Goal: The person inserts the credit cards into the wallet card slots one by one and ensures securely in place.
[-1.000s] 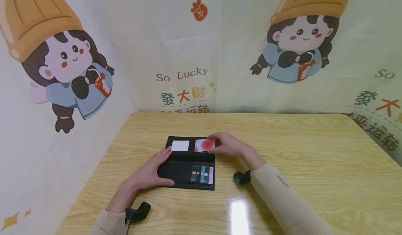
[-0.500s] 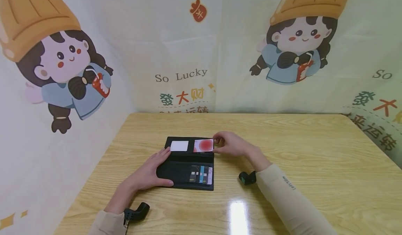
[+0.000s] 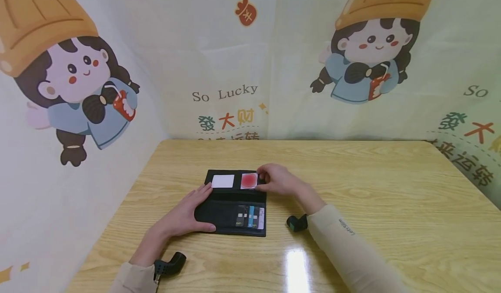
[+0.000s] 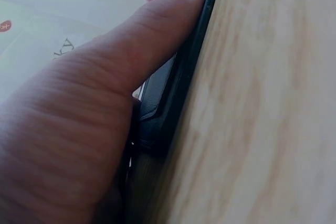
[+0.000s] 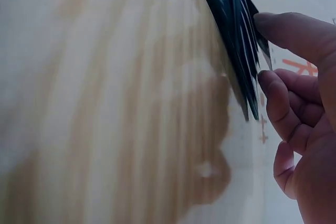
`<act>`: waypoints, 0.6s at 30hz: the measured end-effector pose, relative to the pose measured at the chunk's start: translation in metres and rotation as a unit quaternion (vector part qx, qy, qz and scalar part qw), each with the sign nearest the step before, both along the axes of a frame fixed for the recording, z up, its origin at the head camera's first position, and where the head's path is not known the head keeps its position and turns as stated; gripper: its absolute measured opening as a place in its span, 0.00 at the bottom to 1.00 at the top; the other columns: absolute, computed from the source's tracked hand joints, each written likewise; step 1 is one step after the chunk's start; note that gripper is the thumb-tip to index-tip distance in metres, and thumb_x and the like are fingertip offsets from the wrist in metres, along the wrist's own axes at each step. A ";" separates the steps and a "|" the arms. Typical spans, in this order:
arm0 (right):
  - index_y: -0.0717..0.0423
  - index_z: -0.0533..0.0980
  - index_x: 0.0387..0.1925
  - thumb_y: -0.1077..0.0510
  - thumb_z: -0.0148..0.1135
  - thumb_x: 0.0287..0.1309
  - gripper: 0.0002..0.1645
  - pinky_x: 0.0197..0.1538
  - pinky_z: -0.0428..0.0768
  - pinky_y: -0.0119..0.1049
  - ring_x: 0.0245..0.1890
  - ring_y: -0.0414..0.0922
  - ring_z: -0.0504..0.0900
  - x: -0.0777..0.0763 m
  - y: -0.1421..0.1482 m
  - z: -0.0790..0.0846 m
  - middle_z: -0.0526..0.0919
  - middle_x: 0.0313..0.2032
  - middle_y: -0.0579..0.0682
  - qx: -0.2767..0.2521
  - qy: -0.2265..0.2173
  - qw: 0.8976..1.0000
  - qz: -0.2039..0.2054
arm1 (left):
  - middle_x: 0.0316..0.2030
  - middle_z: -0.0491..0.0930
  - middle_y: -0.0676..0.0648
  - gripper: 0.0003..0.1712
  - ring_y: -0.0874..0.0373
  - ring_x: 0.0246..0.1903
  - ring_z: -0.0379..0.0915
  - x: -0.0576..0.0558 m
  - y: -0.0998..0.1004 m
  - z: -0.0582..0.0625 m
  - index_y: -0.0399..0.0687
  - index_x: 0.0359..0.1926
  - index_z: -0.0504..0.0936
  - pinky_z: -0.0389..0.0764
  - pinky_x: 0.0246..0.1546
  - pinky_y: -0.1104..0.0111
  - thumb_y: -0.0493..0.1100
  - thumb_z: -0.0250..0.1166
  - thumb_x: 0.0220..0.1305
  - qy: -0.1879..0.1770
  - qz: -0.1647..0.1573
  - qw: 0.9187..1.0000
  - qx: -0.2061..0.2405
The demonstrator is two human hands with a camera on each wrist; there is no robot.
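A black bifold wallet (image 3: pixel 219 217) lies spread flat on the table. My left hand (image 3: pixel 182 212) rests on its left side, fingers reaching up the edge and thumb on the lower edge; the left wrist view shows the thumb (image 4: pixel 157 24) pressing the border. In the upper half a card with a red circle (image 3: pixel 248 181) sits partly in a slot. My right hand (image 3: pixel 279 180) holds that card near its right end, thumb and forefinger at the corners. Side-on in the right wrist view, the same hand (image 5: pixel 302 93) has its fingertips at the wallet's layers.
A white card (image 3: pixel 223 181) shows in the upper left slot. Several overlapping cards (image 3: pixel 250 217) fill the lower right pocket. Black wrist cameras (image 3: pixel 172 264) sit at the cuffs. A printed cloth (image 3: pixel 293 58) hangs behind the wooden table (image 3: pixel 372 188).
The red-circle card has slid left, and less of it shows. My right hand drew back slightly to the right, then moved left again. The left hand stays on the wallet.
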State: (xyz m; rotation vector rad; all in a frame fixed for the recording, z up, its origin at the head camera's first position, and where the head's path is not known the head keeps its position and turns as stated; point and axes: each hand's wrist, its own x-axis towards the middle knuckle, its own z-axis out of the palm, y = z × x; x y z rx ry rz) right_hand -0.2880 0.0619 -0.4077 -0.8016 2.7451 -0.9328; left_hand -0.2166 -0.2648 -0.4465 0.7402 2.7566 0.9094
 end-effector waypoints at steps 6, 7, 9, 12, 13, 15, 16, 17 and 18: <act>0.62 0.79 0.50 0.52 0.74 0.58 0.24 0.46 0.73 0.42 0.37 0.44 0.75 -0.004 -0.015 -0.003 0.79 0.34 0.45 0.041 0.032 0.999 0.004 | 0.79 0.49 0.46 0.67 0.41 0.77 0.41 0.000 0.001 0.001 0.43 0.79 0.56 0.43 0.73 0.43 0.69 0.77 0.46 -0.003 0.001 1.000 0.001; 0.62 0.79 0.50 0.51 0.74 0.58 0.24 0.45 0.72 0.43 0.37 0.43 0.75 -0.004 -0.017 -0.004 0.79 0.34 0.44 0.047 0.036 0.998 0.003 | 0.79 0.50 0.45 0.67 0.41 0.76 0.41 0.000 0.001 0.000 0.42 0.79 0.56 0.43 0.73 0.43 0.69 0.77 0.47 -0.002 -0.001 1.000 0.003; 0.61 0.79 0.49 0.50 0.73 0.58 0.23 0.45 0.69 0.46 0.37 0.43 0.75 -0.004 -0.020 -0.004 0.79 0.34 0.44 0.056 0.037 0.998 0.001 | 0.79 0.50 0.45 0.67 0.41 0.77 0.41 0.000 0.001 0.000 0.42 0.79 0.56 0.43 0.73 0.43 0.69 0.77 0.47 -0.001 -0.003 1.000 0.005; 0.60 0.79 0.51 0.50 0.73 0.58 0.24 0.47 0.68 0.48 0.39 0.44 0.75 -0.004 -0.024 -0.002 0.79 0.36 0.44 0.064 0.030 0.997 -0.005 | 0.78 0.50 0.44 0.67 0.40 0.76 0.41 -0.001 0.001 -0.001 0.41 0.78 0.56 0.43 0.73 0.42 0.68 0.77 0.48 0.002 -0.007 1.000 0.009; 0.60 0.79 0.51 0.50 0.73 0.59 0.25 0.47 0.68 0.48 0.40 0.44 0.75 -0.003 -0.025 -0.002 0.79 0.36 0.45 0.066 0.027 0.997 -0.007 | 0.78 0.50 0.44 0.67 0.41 0.76 0.41 -0.001 0.001 -0.001 0.41 0.78 0.56 0.43 0.73 0.42 0.69 0.77 0.48 0.002 -0.007 1.000 0.009; 0.60 0.79 0.52 0.49 0.73 0.59 0.25 0.47 0.66 0.48 0.40 0.45 0.75 -0.003 -0.027 0.000 0.78 0.36 0.45 0.071 0.023 0.997 -0.010 | 0.78 0.50 0.44 0.67 0.41 0.76 0.41 0.000 0.001 -0.001 0.41 0.78 0.56 0.43 0.73 0.43 0.68 0.77 0.48 0.002 -0.008 1.000 0.009; 0.60 0.79 0.52 0.49 0.73 0.59 0.25 0.47 0.66 0.48 0.40 0.44 0.75 -0.003 -0.028 0.000 0.78 0.36 0.45 0.073 0.024 0.997 -0.011 | 0.78 0.50 0.44 0.67 0.40 0.76 0.41 0.000 0.001 -0.001 0.41 0.78 0.56 0.43 0.73 0.43 0.68 0.77 0.48 0.001 -0.007 1.000 0.009; 0.60 0.79 0.52 0.49 0.73 0.59 0.25 0.47 0.65 0.48 0.40 0.44 0.75 -0.003 -0.029 0.000 0.78 0.36 0.45 0.074 0.025 0.997 -0.010 | 0.78 0.50 0.44 0.66 0.40 0.76 0.41 0.000 0.001 -0.001 0.41 0.78 0.56 0.43 0.73 0.43 0.68 0.77 0.48 0.002 -0.007 1.000 0.009; 0.60 0.79 0.52 0.49 0.73 0.59 0.25 0.46 0.65 0.48 0.40 0.45 0.75 -0.002 -0.030 0.001 0.77 0.36 0.45 0.076 0.027 0.997 -0.009 | 0.78 0.50 0.44 0.66 0.40 0.76 0.41 0.000 0.000 -0.001 0.41 0.78 0.56 0.43 0.73 0.43 0.68 0.77 0.48 0.002 -0.007 1.000 0.010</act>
